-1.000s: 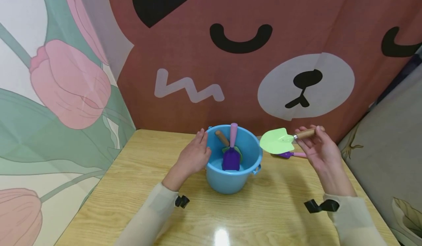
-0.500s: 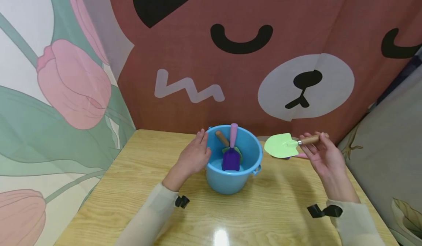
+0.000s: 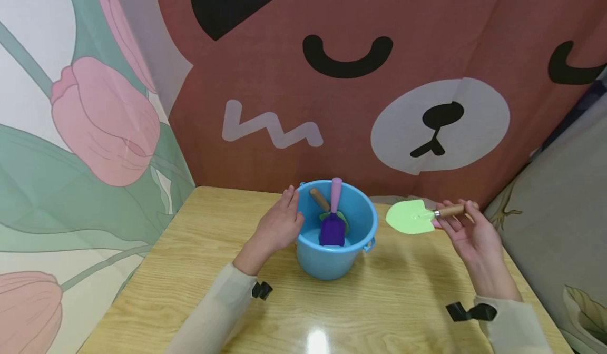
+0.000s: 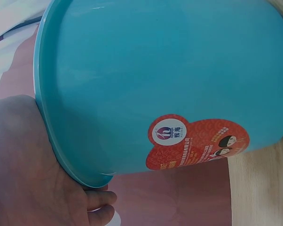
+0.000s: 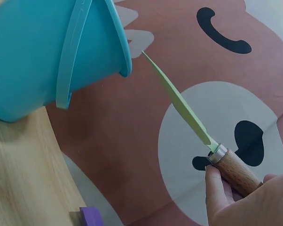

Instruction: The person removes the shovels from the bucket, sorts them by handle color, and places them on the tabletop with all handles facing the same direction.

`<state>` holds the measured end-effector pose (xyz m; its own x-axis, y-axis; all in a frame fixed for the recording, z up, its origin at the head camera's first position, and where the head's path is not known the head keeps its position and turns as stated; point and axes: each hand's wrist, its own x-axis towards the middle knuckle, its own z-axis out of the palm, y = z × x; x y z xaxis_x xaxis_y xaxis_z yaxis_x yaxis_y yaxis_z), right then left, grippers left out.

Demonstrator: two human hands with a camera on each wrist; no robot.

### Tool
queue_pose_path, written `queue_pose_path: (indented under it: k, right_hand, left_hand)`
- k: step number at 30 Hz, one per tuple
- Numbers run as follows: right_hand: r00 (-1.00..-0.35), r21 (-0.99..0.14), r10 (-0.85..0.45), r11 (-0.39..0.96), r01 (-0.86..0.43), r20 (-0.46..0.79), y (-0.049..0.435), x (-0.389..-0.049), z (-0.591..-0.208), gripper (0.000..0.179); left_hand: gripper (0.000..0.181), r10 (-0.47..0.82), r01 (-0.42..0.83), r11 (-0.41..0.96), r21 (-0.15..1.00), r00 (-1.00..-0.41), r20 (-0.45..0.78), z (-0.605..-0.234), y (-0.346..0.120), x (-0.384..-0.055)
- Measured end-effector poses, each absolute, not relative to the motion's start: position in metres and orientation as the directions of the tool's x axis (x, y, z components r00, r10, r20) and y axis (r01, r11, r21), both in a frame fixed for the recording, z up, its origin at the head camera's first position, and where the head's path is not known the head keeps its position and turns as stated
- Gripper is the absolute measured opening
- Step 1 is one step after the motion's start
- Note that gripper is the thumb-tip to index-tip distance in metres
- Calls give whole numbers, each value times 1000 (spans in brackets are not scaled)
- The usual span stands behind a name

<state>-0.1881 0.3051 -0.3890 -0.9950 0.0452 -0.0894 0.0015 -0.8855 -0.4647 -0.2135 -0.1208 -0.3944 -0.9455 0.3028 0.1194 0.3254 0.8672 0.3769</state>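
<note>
A light-blue bucket [image 3: 326, 263] stands upright on the table. My left hand [image 3: 277, 223] rests against its left rim with the fingers fairly straight; in the left wrist view the palm [image 4: 28, 165] lies along the rim. Inside the bucket lean a purple shovel [image 3: 333, 231] with a pink handle and a green tool with a wooden handle [image 3: 319, 198]. To the right, my right hand [image 3: 476, 241] holds a light-green trowel [image 3: 410, 217] by its wooden handle, thumb and fingers pinching it above the table. In the right wrist view its blade [image 5: 179, 102] appears edge-on, apart from the bucket.
Behind the held trowel, a purple tool [image 5: 90, 216] with a pink handle [image 3: 437, 224] lies on the table, mostly hidden in the head view. The wooden table [image 3: 189, 269] meets a bear-print cloth [image 3: 265, 169] at the back. Cloths also hang at both sides.
My right hand has moved right and toward me, lowering the trowel away from the bucket. The trowel now covers most of the purple tool behind it. My left hand and the bucket stay put.
</note>
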Motion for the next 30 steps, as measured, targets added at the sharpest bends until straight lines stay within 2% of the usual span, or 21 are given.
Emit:
queue_pose_path:
  k: [14,22,30]
  right_hand:
    - [-993,-509,68,-861,-11,-93,309,-182,-403,20]
    - [-984,-531,77,-847,21,-162,314,-179,-414,18]
    - [-979,-546,102,-838,11,-176,315,-174,-424,16]
  left_hand:
    - [63,301,324,864,385,-946,121,-394,-121,-213]
    - [63,300,320,866,384,-947,115,-393,-121,-212]
    - [63,300,321,867,381,-947,115,-393,-120,-212]
